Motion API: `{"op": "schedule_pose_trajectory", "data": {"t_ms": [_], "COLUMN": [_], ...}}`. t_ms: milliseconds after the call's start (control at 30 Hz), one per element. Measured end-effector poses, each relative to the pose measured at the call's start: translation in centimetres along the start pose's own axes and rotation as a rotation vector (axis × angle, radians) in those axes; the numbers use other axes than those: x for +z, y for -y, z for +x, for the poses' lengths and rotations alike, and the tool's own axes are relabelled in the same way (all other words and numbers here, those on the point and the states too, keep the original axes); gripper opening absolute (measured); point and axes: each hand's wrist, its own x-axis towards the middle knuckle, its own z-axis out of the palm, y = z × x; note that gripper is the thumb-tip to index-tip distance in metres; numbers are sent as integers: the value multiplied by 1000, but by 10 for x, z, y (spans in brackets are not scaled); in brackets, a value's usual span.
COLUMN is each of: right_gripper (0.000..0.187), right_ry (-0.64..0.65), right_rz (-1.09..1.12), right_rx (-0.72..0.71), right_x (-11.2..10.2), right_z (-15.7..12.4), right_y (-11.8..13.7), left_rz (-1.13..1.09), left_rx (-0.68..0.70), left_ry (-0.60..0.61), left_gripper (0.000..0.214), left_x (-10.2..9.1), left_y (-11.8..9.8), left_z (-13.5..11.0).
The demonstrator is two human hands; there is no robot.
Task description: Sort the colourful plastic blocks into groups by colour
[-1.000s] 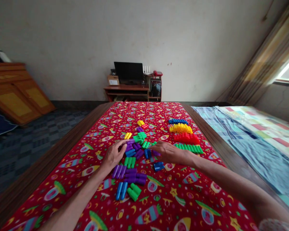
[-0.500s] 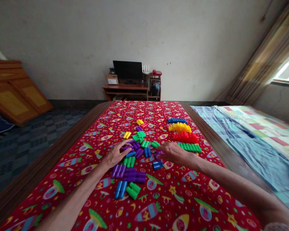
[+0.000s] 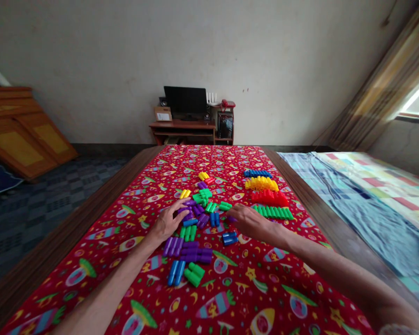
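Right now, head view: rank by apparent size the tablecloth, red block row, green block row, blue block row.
1. Tablecloth
2. Red block row and green block row: too alike to rank
3. Blue block row; farthest of the rows

Purple blocks (image 3: 203, 220) jumbled together, purple piece (image 3: 232, 218) partly hidden

Glossy plastic blocks (image 3: 203, 220), matt tablecloth (image 3: 265, 284)

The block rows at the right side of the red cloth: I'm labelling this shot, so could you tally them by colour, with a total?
Blue row: 1
Yellow row: 1
Red row: 1
Green row: 1
Total: 4 rows
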Motion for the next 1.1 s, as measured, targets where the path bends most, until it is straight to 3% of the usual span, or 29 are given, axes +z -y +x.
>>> {"op": "schedule_pose_trajectory", "data": {"t_ms": [100,233,300,433,500,600,700,867,967,1100], "right_gripper": [21,14,17,24,25,18,11,16,22,24], "right_ry": [-29,7,22,155,210,218,139,-92,-101,-58], "right_rz": [181,85,30,38,13,-83,-154,-182,-290,-410], "right_rx": [42,217,182,-128,-196,-119,2,275,396,536], "right_x": [-10,-26,-29,-21,-13,-4,-7,-39,-52,-47], "right_z": [1,6,7,10,12,14,8,-42,-90,-134], "right_y": [-7,-10,-9,-4,2,11,13,-2,-14,-18], "left_rz": [18,43,56,73,77,86,101,95,95,106], "left_rx": [-8,6,19,19,18,19,11,12,8,0], "left_ry": [-4,3,10,29,31,42,64,56,27,-39], "left_gripper": [57,59,60,61,60,58,57,61,61,58], "left_x": [0,-2,-2,-3,-4,-5,-6,-5,-4,-3], "left_y": [0,-2,-3,-5,-5,-7,-9,-9,-7,-2], "left_z": [0,-1,-1,-1,-1,-2,-2,-1,0,0]}}
